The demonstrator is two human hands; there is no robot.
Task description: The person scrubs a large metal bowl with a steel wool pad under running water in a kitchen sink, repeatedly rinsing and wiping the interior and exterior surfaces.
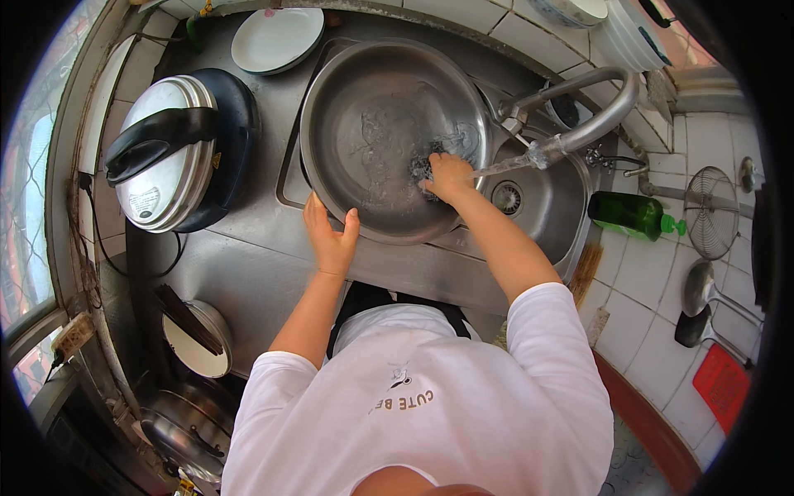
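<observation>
A wide stainless steel basin point(397, 74) sits over the sink area, with some rippling water in its bottom. My left hand point(330, 235) grips its near left rim, fingers on the outer side and thumb by the edge. Inside the basin, at its right side, my right hand point(449, 178) presses a steel wool scrubber point(421, 168) against the wall; part of the scrubber is hidden under the fingers. Water streams from the faucet point(546, 153) at the right onto that hand and into the basin.
To the left stands an electric pressure cooker point(164, 152) with its cord. White plates point(278, 38) lie behind it. A bowl with chopsticks point(214, 322) is at the near left. A sink bowl with a drain point(507, 197) and a green bottle point(626, 215) are to the right.
</observation>
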